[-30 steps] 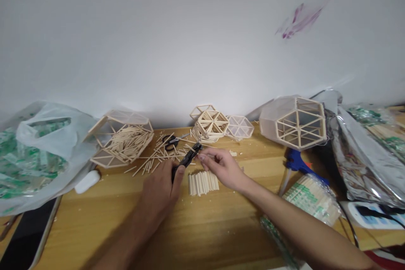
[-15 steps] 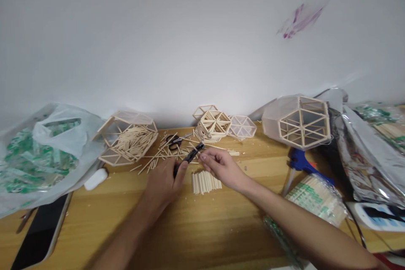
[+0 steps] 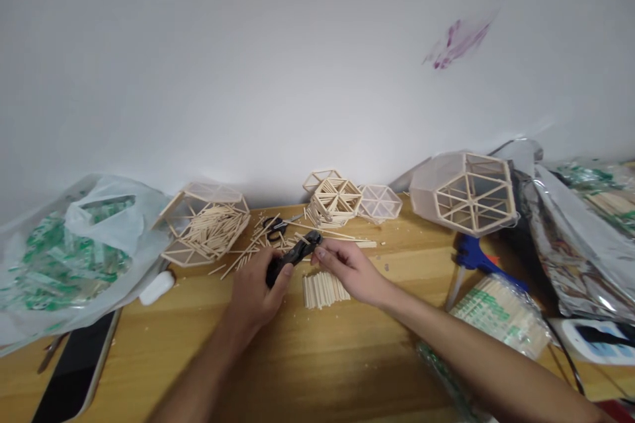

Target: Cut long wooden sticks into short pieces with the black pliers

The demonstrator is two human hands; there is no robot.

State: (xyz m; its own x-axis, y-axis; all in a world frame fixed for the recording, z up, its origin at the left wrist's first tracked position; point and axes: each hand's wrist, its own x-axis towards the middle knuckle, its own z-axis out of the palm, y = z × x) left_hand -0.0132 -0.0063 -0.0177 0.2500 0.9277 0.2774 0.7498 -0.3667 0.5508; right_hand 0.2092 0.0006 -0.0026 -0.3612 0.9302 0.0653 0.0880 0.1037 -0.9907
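My left hand [image 3: 260,284] is closed round the handles of a black plier-like cutter [image 3: 295,258], its jaws pointing up and right. My right hand [image 3: 350,268] pinches at the jaws with thumb and forefinger, seemingly on a thin wooden stick [image 3: 300,238] that is mostly hidden by the tool. Just below the jaws a neat row of short cut sticks [image 3: 325,291] lies on the wooden table [image 3: 307,357]. Behind my hands are loose longer sticks [image 3: 248,248] and black-handled scissors [image 3: 276,228].
A hexagonal stick frame [image 3: 208,225] full of sticks stands left; smaller frames [image 3: 337,198] are at the wall. Further right are a large covered frame [image 3: 461,192], a blue glue gun [image 3: 471,254] and bagged sticks [image 3: 499,314]. A plastic bag [image 3: 114,231] and phone [image 3: 77,363] lie left.
The cutter has turned in my left hand and shows more of its broad side. My right fingers stay close at its jaws. The view has shifted slightly.
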